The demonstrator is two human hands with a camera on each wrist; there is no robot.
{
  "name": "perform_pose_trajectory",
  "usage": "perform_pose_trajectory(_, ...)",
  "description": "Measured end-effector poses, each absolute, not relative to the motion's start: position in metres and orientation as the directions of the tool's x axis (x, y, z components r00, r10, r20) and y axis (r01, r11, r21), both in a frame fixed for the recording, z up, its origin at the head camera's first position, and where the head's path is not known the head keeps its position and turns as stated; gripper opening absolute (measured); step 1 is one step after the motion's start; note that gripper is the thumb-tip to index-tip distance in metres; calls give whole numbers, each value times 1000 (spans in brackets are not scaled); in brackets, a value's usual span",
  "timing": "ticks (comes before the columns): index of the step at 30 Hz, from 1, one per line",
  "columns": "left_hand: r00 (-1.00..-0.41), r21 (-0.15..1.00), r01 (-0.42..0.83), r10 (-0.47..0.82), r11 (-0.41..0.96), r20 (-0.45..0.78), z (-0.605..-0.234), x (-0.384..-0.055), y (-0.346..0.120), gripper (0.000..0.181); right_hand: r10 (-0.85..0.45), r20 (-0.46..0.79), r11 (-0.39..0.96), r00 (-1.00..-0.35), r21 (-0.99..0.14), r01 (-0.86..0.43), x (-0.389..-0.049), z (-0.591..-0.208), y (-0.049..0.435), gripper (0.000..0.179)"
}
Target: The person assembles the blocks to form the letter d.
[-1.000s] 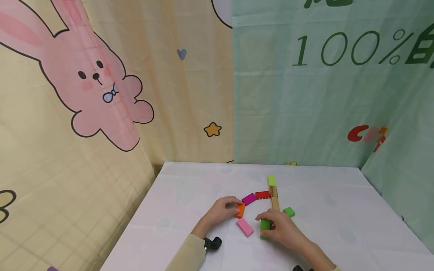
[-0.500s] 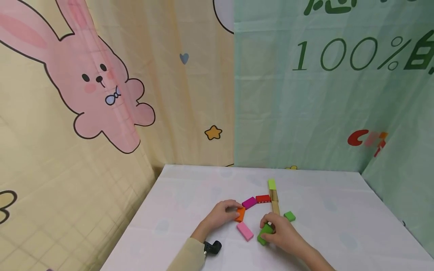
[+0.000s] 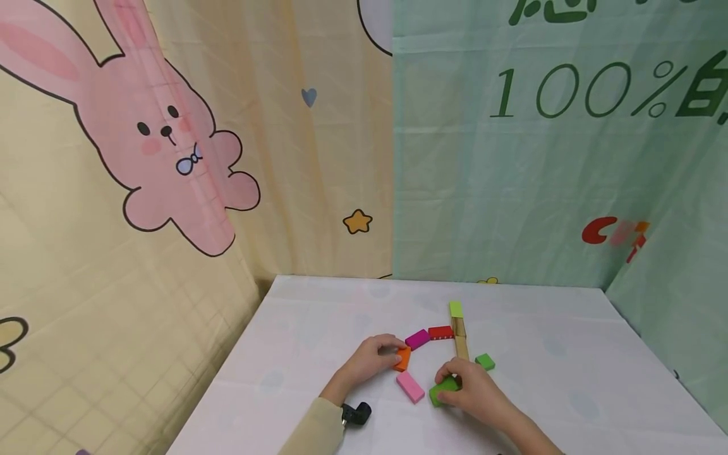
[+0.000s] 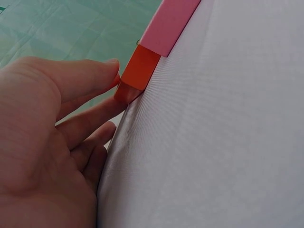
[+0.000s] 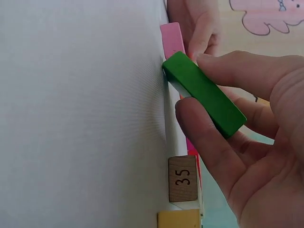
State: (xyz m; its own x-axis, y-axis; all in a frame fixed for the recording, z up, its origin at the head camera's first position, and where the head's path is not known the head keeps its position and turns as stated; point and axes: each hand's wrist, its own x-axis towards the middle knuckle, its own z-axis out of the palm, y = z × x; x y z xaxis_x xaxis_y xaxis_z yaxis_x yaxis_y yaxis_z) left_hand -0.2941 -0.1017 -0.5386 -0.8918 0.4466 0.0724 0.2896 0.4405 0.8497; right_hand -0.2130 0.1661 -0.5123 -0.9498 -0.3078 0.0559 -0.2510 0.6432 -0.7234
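In the head view, my left hand (image 3: 372, 361) pinches an orange block (image 3: 402, 359) between thumb and fingers. The left wrist view shows that orange block (image 4: 140, 69) end to end with a pink block (image 4: 171, 23). My right hand (image 3: 476, 392) grips a green block (image 3: 442, 392) by its sides, slanted, just right of the pink block (image 3: 411, 387). In the right wrist view the green block (image 5: 204, 92) is tilted, one end down near the table surface, the other raised between the fingers.
A magenta block (image 3: 418, 340) and a red block (image 3: 440, 332) curve from the orange block to a row of wooden blocks (image 3: 461, 346), topped by a lime block (image 3: 455, 309). A small green block (image 3: 485, 361) lies to the right on the white table (image 3: 318, 309).
My right hand has turned the green block from pointing straight away to a slant, its near end swinging left toward the pink block. My left hand stays at the orange block.
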Motion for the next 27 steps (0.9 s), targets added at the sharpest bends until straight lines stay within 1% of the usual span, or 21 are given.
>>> perform_pose_trajectory(4,-896,843,289,439,453,72,-540,-294,-102,24,-346,35,678,-938,-681,-276,-215,-512,167,35)
perform_pose_trajectory(6,-898,842,286,436,458,68,-541,-295,-103,24,-372,25,692,-928,-659,-295,-215,-512,167,36)
perform_pose_trajectory(12,-895,838,289,441,462,65,-541,-295,-103,25,-435,18,724,-900,-587,-361,-214,-511,167,33)
perform_pose_trajectory(19,-892,842,289,448,455,64,-540,-295,-104,25,-452,40,761,-891,-503,-409,-211,-511,163,29)
perform_pose_trajectory(22,-896,848,274,440,454,54,-538,-294,-103,25,-465,56,758,-883,-491,-430,-210,-512,162,29)
perform_pose_trajectory(27,-900,844,271,434,463,51,-537,-295,-101,25,-503,68,725,-862,-509,-463,-210,-513,161,29)
